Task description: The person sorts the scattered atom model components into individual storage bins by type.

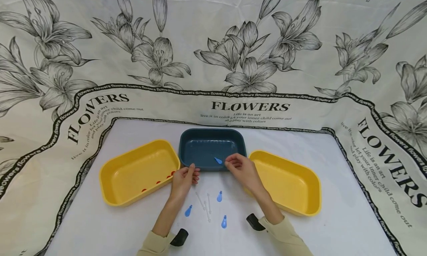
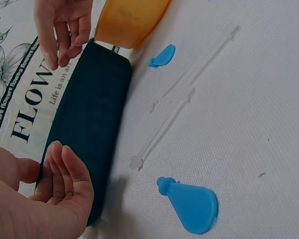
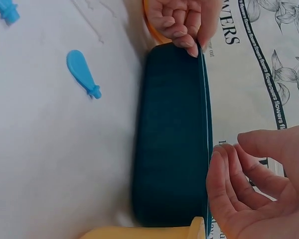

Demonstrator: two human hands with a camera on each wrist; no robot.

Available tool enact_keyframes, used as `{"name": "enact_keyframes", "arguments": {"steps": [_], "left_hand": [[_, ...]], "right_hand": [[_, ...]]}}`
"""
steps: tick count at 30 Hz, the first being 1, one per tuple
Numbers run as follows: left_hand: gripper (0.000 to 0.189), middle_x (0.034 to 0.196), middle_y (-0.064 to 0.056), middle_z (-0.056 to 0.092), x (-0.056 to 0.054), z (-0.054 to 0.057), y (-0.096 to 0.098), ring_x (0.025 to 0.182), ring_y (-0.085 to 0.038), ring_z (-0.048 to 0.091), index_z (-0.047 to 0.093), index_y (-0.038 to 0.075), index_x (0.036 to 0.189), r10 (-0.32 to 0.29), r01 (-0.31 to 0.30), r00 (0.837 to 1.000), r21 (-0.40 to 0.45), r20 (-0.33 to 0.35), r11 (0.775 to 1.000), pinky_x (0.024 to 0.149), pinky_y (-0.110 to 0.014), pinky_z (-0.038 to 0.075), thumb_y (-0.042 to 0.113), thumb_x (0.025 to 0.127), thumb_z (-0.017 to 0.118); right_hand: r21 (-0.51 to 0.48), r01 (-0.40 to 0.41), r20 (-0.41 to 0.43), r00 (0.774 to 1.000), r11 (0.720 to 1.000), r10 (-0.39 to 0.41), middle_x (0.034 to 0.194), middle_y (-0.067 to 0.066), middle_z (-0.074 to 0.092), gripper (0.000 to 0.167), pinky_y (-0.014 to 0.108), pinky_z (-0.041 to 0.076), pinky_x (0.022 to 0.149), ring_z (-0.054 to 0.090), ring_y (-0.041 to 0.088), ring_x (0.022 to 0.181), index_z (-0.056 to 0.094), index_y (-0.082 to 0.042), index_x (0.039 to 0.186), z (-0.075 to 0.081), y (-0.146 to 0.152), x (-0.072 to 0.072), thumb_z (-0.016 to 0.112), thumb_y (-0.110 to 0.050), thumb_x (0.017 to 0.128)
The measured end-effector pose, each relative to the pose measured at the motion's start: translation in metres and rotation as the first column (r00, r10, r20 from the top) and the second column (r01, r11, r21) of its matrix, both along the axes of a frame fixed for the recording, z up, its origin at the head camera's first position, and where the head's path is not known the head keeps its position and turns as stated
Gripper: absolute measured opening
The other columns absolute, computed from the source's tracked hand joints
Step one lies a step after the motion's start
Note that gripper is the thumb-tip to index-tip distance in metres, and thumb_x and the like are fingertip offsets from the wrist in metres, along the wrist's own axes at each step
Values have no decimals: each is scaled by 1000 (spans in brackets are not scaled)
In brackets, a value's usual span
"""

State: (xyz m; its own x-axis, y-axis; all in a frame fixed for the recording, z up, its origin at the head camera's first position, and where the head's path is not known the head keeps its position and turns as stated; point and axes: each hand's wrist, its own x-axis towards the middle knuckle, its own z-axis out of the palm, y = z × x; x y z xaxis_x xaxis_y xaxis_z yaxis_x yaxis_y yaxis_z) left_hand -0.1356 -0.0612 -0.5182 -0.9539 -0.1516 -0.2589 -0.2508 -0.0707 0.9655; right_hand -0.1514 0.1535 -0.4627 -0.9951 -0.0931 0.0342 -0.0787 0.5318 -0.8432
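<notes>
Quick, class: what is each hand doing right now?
Left hand: open, fingertips resting on the near rim of the blue tray, holding nothing.
Right hand: open, fingers loosely bent over the same rim, holding nothing.

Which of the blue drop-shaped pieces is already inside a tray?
The blue piece in the dark blue tray, just left of the right hand. The other three lie on the table.

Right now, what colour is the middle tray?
Dark blue rectangular plastic tray, clearest in the head view.

We see a white worktop [image 1: 333, 219] backed and flanked by a cream cloth [image 1: 213, 33] with black lily prints and "FLOWERS" lettering; even light
</notes>
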Motion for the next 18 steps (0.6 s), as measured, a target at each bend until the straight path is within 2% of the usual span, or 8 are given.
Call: {"name": "enact_keyframes", "arguments": {"steps": [3,11,18], "left_hand": [[37,96,-25,71,0,0,-1,72,-20,64,71,-9,106,-1,1,1000,3,4,1000,65,-18,57,24,108,55],[38,89,-20,70,1,-1,-3,68,-13,61,69,-14,106,-9,11,999,61,-35,998,64,-20,57,21,108,55],[37,90,-21,70,0,-1,-2,68,-13,61,70,-12,106,-12,13,1000,54,-24,998,64,-19,56,22,108,55]], "right_hand": [[-2,-1,-13,1000,1000,1,95,5,69,9,24,57,84,65,20,88,71,-5,105,-3,-1,5,72,-11,97],[25,-10,-92,996,1000,12,92,4,70,9,23,57,80,64,18,86,71,-5,103,-15,-4,17,74,-6,95],[22,-38,-132,990,999,41,92,2,69,11,26,58,78,63,17,85,71,-2,104,-20,-8,29,74,-3,94]]}}
